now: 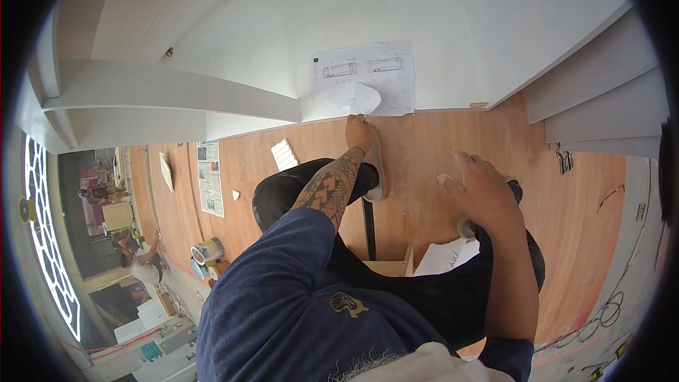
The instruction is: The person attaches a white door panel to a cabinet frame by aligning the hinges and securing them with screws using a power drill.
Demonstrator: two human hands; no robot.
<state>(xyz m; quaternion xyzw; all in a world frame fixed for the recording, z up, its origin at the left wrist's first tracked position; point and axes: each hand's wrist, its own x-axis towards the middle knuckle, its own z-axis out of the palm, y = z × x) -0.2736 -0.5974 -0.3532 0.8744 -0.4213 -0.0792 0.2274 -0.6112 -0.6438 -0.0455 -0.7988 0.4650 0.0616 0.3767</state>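
Printed sheet point(397, 78), one: white paper with two line drawings, lying on a white panel point(453, 35), near edge curled up toward me.
My left hand point(358, 133), one: at the sheet's near edge, fingers closed in a pinch on the curled paper.
My right hand point(488, 194), one: nearer me than the sheet and to its right, fingers loosely spread, nothing held.
White upright board point(177, 92), one: left of the sheet, standing on the panel.
Ridged white piece point(284, 155), one: left of the sheet and nearer me, on the brown floor point(445, 141).
Newspaper point(210, 191), one: farther left of the sheet.
Paint tin point(208, 250), one: well left of the sheet, nearer me.
Grey panels point(601, 95), several: well right of the sheet.
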